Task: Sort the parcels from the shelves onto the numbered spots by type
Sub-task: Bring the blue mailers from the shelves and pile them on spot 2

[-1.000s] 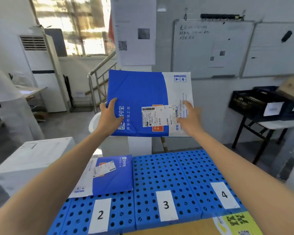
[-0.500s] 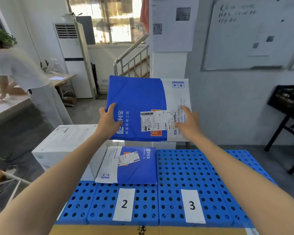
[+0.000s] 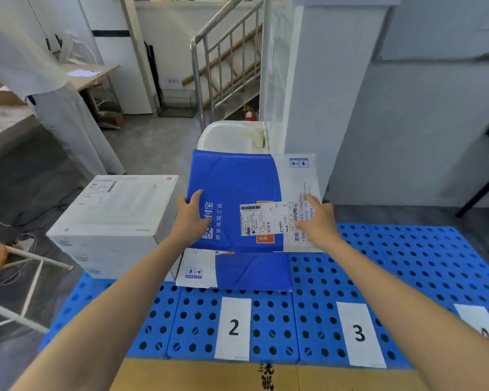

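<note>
Lowered since half a second ago: the blue-and-white mailer (image 3: 237,193) has dropped from chest height toward the platform, and the camera has tipped down with it.

Head view:
- Left hand (image 3: 192,218) grips the mailer's left edge, thumb on its blue face; the fingers beneath are hidden.
- Right hand (image 3: 319,221) holds the white right end beside the shipping label, thumb on top.
- Mailer held nearly flat, hovering over a second mailer (image 3: 251,270) of the same print, which lies behind the "2" label (image 3: 233,327) on the blue perforated platform (image 3: 407,263). Whether the two touch cannot be told.
- White box (image 3: 116,218) stands at the platform's left end. The "3" label (image 3: 359,333) has nothing behind it.
- A person (image 3: 54,94) stands at a table, far left.

Step in hand, as judged: placing this mailer on spot 2 with its like. Next move likely calls for lowering it squarely onto the one beneath, then releasing both hands.
</note>
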